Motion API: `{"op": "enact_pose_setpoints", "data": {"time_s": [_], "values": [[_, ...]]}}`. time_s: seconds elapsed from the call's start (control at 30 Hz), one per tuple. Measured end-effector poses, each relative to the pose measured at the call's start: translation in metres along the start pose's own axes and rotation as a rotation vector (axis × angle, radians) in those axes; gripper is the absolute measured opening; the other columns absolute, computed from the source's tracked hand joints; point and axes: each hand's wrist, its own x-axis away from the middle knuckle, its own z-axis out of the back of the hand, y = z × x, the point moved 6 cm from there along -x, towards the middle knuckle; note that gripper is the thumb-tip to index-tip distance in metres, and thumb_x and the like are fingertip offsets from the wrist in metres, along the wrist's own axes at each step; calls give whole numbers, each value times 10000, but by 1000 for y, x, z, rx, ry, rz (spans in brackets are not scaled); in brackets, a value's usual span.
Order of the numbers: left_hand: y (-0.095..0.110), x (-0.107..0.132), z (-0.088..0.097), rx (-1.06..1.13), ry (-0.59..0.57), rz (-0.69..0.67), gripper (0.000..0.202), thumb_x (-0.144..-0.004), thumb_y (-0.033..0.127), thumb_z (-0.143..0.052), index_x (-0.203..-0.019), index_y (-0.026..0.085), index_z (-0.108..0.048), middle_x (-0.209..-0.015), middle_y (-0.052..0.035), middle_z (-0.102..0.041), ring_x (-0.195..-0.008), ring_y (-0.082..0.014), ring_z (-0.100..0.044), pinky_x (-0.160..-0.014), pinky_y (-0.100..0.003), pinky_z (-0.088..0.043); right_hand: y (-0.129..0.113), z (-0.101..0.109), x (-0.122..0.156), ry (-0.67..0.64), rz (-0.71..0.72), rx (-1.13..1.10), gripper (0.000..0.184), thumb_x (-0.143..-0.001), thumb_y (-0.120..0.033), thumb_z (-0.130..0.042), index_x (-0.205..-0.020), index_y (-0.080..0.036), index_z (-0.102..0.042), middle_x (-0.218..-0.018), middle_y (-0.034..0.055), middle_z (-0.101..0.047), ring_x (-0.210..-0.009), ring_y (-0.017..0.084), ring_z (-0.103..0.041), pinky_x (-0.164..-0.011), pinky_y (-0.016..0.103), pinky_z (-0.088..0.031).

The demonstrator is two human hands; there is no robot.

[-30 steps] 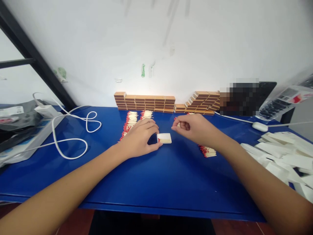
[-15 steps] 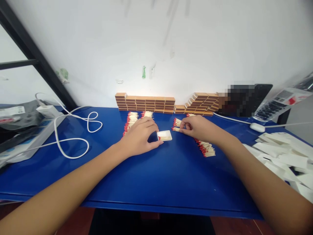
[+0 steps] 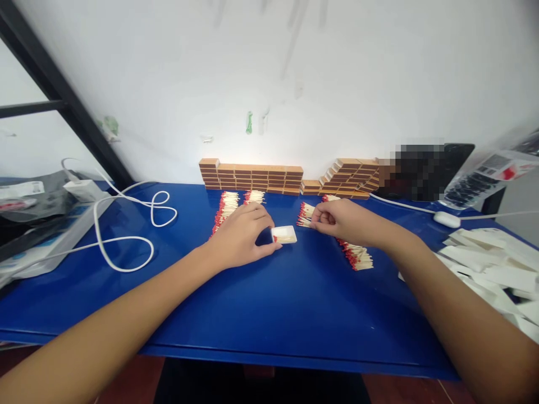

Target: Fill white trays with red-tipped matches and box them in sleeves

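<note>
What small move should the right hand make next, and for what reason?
Probably lift the bunch of matches and carry it left to the small white tray. The right hand pinches that bunch, the left hand steadies the tray on the blue table, and the tray looks only partly filled.

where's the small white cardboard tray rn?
Head view, middle of the blue tabletop: the small white cardboard tray is gripped at its left end by the left hand, with the right hand pinching red-tipped matches just to its right.
</note>
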Motion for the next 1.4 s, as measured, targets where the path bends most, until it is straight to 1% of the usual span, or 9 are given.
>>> {"op": "enact_pose_setpoints", "data": {"time_s": [0.2, 0.37, 0.53, 0.67, 0.87, 1.0, 1.17, 1.33, 1.4], "values": [[1, -1, -2, 12, -44, 3, 243, -975, 409, -771, -996, 172, -725, -1053, -96, -758, -1083, -295, -667, -998, -464, -549, -11, -5, 4, -111, 48, -14, 224, -920, -389, -606, -793, -220, -680, -682, 14, -650, -617, 167, -526, -599, 300, -384], [1, 0, -2, 13, -43, 5, 247, -969, 408, -782, -1003, 169, -726, -1064, -96, -761, -1099, -301, -668, -1002, -466, -544, -9, -6, 1, -83, 36, -11, 173, -884, -364, -656, -853, -215, -738, -676, 9, -644, -626, 176, -557, -614, 300, -401], [0, 0, -2, 11, -42, 4, 245, -971, 409, -780, -998, 171, -726, -1068, -96, -760, -1098, -298, -667, -996, -462, -546, -8, -7, 3, -108, 67, 2, 167, -874, -341, -646, -804, -214, -728, -652, -2, -604, -609, 165, -517, -599, 294, -396], [1, 0, -2, 8, -45, 7, 242, -979, 409, -769, -1004, 172, -732, -1054, -96, -755, -1084, -294, -665, -994, -459, -548, -10, -8, 6, -135, 81, -14, 151, -865, -314, -634, -824, -217, -743, -680, -1, -627, -629, 163, -537, -614, 293, -414], [2, -1, -3, 1, -50, 0, 255, -974, 419, -773, -981, 170, -720, -1049, -94, -758, -1081, -297, -668, -996, -464, -548, -10, -12, 4, -131, 78, -32, 230, -895, -441, -658, -850, -232, -742, -651, -4, -625, -602, 170, -529, -580, 303, -383], [1, 0, -3, -2, -52, 6, 248, -969, 414, -780, -989, 173, -722, -1065, -93, -763, -1090, -299, -671, -990, -459, -550, -11, -18, 1, -116, 76, -35, 185, -884, -405, -656, -854, -229, -705, -649, -6, -637, -602, 175, -533, -586, 308, -376], [-1, 0, -3, -3, -52, 16, 251, -966, 414, -786, -988, 172, -722, -1060, -91, -762, -1083, -296, -675, -988, -460, -547, -14, -20, 5, -160, 49, 0, 167, -895, -366, -630, -807, -228, -669, -659, -4, -644, -602, 170, -532, -587, 311, -381], [0, 0, -2, 8, -49, 10, 233, -966, 403, -786, -991, 181, -721, -1051, -85, -771, -1088, -296, -665, -973, -453, -547, -19, -16, 9, -134, 61, 54, 260, -951, -466, -632, -831, -239, -673, -669, 7, -658, -600, 180, -557, -588, 324, -371], [0, 0, -2, 12, -52, 14, 234, -970, 405, -778, -998, 179, -722, -1046, -89, -772, -1082, -297, -664, -970, -458, -548, -19, -17, 10, -132, 61, 59, 239, -946, -463, -654, -863, -241, -685, -696, 14, -678, -602, 182, -573, -587, 325, -374]]}}
